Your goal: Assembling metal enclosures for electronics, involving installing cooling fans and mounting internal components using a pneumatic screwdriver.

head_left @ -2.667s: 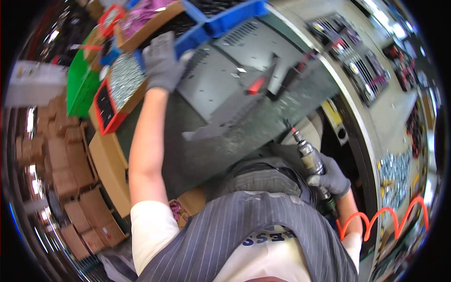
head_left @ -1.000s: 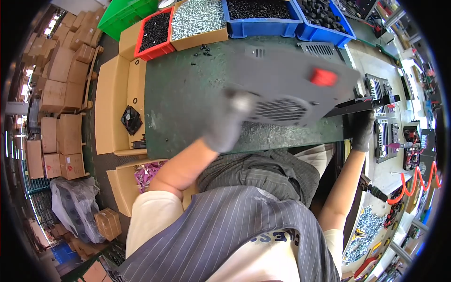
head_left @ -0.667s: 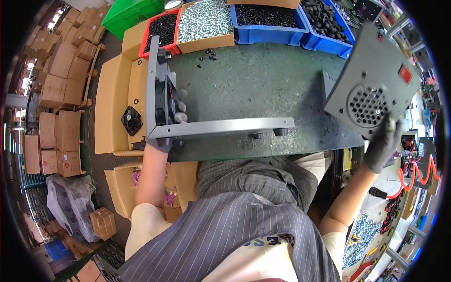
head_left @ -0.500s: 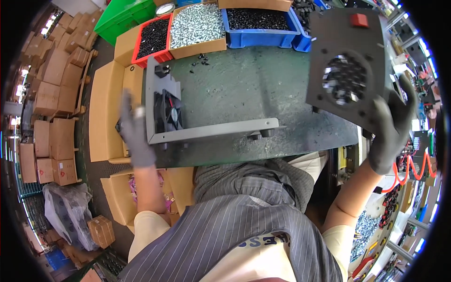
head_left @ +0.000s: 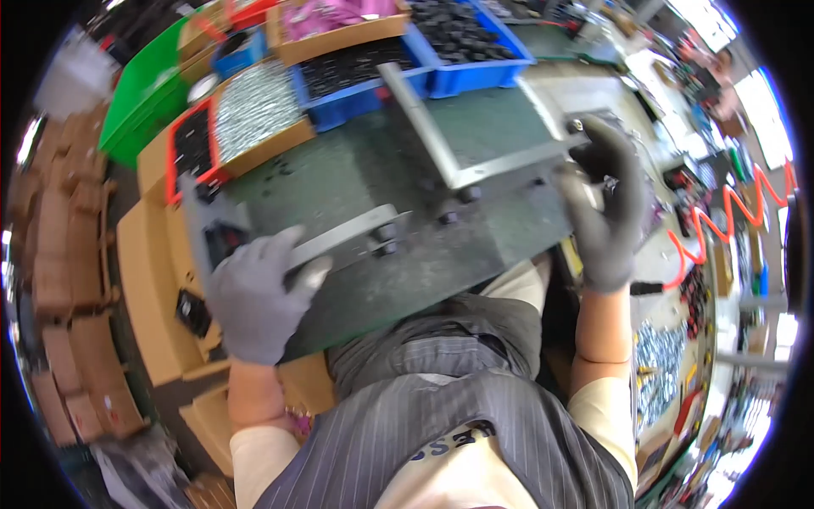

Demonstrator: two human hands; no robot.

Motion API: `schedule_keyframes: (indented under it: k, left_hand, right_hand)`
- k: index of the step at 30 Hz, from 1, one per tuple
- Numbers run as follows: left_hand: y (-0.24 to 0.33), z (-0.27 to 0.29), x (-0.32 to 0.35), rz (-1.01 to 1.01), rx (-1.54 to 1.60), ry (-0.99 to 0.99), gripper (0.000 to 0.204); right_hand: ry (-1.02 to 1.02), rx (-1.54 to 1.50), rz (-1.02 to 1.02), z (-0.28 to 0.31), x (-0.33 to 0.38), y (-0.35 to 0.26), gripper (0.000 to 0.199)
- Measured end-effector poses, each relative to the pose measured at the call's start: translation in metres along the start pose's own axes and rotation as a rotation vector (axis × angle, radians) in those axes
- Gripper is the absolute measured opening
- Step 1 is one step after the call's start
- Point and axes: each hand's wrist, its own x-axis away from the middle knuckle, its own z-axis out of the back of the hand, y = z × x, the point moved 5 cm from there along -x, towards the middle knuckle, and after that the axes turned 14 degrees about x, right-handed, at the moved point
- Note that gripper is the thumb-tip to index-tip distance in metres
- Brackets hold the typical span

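Head view: gloved hands (head_left: pixel 261 297) at two L-shaped grey metal panels (head_left: pixel 517 159).

- Dark green table (head_left: pixel 348 301), its top scuffed; clock places run from its middle.
- Nine o'clock: angled grey frame (head_left: pixel 348 233), black feet.
- Two o'clock: second angled frame (head_left: pixel 424 131); blur hides whether it fully rests.
- Ten: red bin (head_left: pixel 172 170), screw-filled carton (head_left: pixel 271 146), loose black bits (head_left: pixel 280 165).
- Twelve to one: two blue bins (head_left: pixel 356 106).
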Motion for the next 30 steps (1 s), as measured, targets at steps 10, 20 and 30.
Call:
schedule_keyframes:
  k: [10, 20, 30]
  left_hand:
    - [-0.001, 0.002, 0.003, 0.026, -0.002, 0.022, 0.045]
    - [0.004, -0.001, 0.002, 0.085, 0.063, 0.01, 0.045]
    - [0.007, 0.003, -0.005, 0.012, 0.034, 0.044, 0.04]
  right_hand:
    - [0.361, -0.01, -1.112, 0.135, 0.185, 0.304, 0.031]
    - [0.206, -0.447, -1.321, 0.07, 0.189, 0.336, 0.019]
    - [0.77, 0.564, -0.808, 0.247, 0.244, 0.202, 0.019]
